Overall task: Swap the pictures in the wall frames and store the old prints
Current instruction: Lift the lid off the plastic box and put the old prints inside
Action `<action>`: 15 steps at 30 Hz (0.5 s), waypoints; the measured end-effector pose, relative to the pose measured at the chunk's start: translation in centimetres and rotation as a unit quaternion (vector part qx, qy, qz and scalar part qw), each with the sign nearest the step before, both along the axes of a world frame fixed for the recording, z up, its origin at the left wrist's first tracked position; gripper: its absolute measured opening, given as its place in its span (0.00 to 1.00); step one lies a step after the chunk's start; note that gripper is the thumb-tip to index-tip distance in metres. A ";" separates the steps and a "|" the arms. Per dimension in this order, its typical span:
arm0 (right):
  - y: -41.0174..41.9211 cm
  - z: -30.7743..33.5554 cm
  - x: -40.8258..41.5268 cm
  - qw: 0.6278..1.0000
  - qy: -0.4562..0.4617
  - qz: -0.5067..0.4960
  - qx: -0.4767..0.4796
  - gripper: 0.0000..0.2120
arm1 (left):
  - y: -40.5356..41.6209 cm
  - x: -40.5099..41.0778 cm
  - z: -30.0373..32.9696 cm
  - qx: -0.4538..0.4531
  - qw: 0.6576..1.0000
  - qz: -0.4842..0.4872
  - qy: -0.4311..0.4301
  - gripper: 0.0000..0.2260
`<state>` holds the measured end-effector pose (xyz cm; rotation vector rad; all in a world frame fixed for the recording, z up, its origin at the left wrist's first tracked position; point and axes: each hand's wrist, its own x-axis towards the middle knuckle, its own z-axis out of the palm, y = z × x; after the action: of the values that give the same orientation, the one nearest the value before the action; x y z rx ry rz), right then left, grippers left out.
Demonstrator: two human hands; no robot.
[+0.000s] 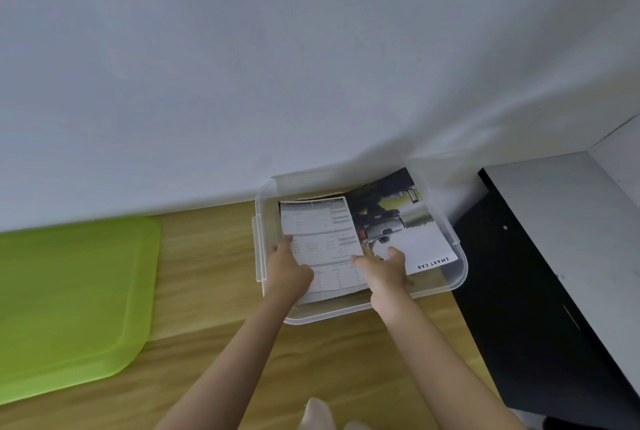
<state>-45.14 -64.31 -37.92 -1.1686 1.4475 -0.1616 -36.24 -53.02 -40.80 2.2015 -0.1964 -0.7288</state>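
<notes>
One clear plastic box (460, 277) on the wood floor (207, 277), pushed against the white wall (311, 66), at about 3 o'clock from frame centre. Two prints inside: a text sheet (323, 239) with tables on top, at 9 o'clock within the box, and beneath it a glossy truck picture (398, 221) marked "SMART CAB", reaching out to 2 o'clock with its far corner riding up against the wall.

Two hands, both in the box. Left hand (289, 273) at 8 o'clock of the text sheet, thumb over its left edge, pinching it. Right hand (384, 270) at 5 o'clock of the sheet, fingers fairly straight and laid on the paper where the two prints overlap; whether pinching or merely pressing, cannot tell.

One green lid (69, 301), translucent, flat on the floor at 9 o'clock, well apart from the box. One black cabinet (540, 308) with a pale top at 3 o'clock, just beside the box. Two light-coloured toes (317, 412) at 6 o'clock, bottom edge.
</notes>
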 end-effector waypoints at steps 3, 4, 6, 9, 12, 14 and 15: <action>-0.2 0.9 -0.4 1.000 0.008 0.028 0.008 0.39 | -0.1 -0.6 0.5 0.017 1.000 -0.008 -0.005 0.30; -0.3 1.2 -0.5 0.999 0.013 0.033 0.008 0.40 | -0.1 -0.8 0.6 0.029 0.999 -0.015 -0.007 0.31; -0.6 1.4 -0.8 0.999 0.003 0.042 0.006 0.41 | -0.1 -1.2 1.0 0.050 0.998 -0.031 -0.022 0.33; -0.5 1.7 -1.5 0.997 -0.047 0.057 -0.014 0.41 | 0.2 -1.8 1.9 0.032 0.998 -0.031 -0.048 0.33; 0.2 2.4 -2.9 0.990 -0.102 0.085 -0.048 0.39 | 0.9 -2.9 3.3 -0.008 0.997 -0.011 -0.081 0.31; 1.0 3.1 -3.9 0.984 -0.113 0.119 -0.071 0.38 | 1.9 -4.1 4.1 -0.035 0.994 0.005 -0.104 0.29; 1.5 3.3 -4.3 0.980 -0.122 0.135 -0.078 0.38 | 2.5 -4.7 4.4 -0.049 0.992 0.014 -0.114 0.28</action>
<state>-49.42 -62.84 -34.67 -1.4101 1.0650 -0.2240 -40.96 -50.57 -36.40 2.1850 -0.3102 -0.4404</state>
